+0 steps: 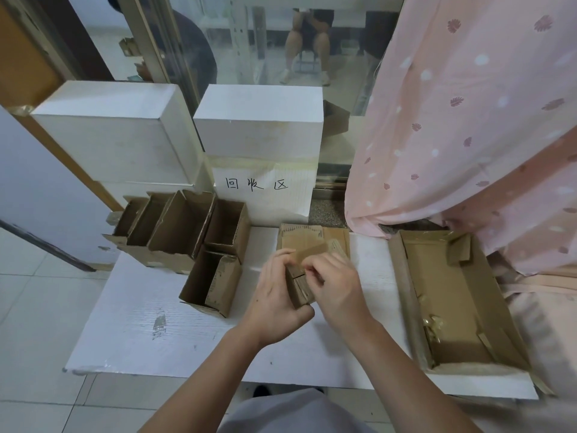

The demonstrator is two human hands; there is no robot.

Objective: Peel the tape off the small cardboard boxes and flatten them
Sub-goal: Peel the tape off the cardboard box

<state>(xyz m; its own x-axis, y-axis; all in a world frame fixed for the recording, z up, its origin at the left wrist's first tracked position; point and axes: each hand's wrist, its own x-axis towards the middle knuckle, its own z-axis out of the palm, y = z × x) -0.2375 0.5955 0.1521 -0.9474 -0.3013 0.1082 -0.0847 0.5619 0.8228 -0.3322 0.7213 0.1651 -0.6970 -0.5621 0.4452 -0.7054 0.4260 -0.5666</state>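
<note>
small cardboard box [300,284] between left hand [274,300] and right hand [335,287]

curtain [468,120]: pink, white dots, mauve leaves | small boxes [184,226]: brown | board [140,323]: white

Left hand [274,292] and right hand [335,287] grip a small cardboard box [300,284] above the white board [131,326].

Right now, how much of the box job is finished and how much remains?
Done: a few flattened pieces lie stacked behind the hands, and the tray on the right holds tape scraps. In hand: the left hand holds one small box while the right hand works at its top. Left: about five open boxes stand unflattened on the left.
</note>
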